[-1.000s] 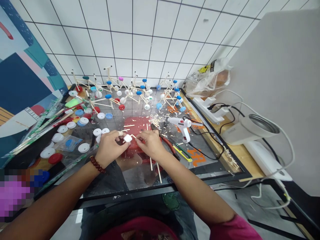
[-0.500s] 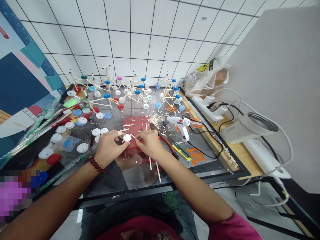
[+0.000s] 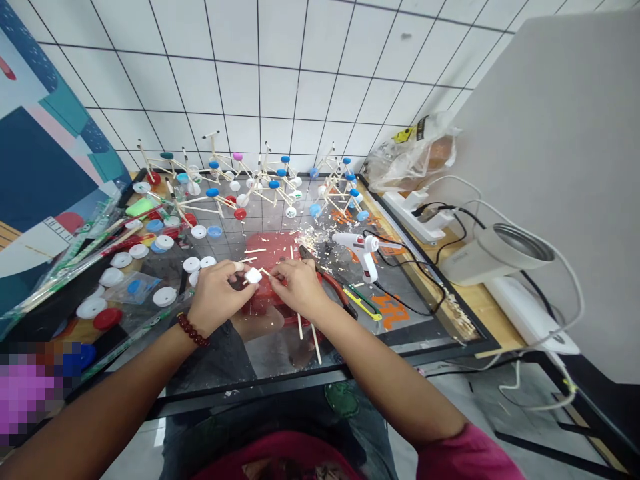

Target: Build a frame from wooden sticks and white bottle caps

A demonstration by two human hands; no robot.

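My left hand (image 3: pixel 220 288) is closed in a pinch on a small white block-like piece (image 3: pixel 253 275) with rounded corners. Its exact kind I cannot make out. A short thin wooden stick (image 3: pixel 265 272) runs between that piece and my right hand (image 3: pixel 299 285), whose thumb and fingers pinch the stick's right end. Whether stick and white piece touch is too small to tell. Both hands are just above the dark glossy table (image 3: pixel 210 363), over a red patch. Under my right wrist lie longer wooden sticks (image 3: pixel 317 343), and red-handled pliers (image 3: pixel 340 293) are beside it.
A white glue gun (image 3: pixel 367 257) and a yellow-green cutter (image 3: pixel 363 303) lie right of my hands. Stick figures with coloured caps (image 3: pixel 213 193) stand along the back. Loose bottle caps (image 3: pixel 165 297) cover the left. Power strips (image 3: pixel 420 220) and cables are at the right edge.
The view has shifted very slightly. Both hands keep the same pinch on the white piece and the stick, with no clear movement between them.
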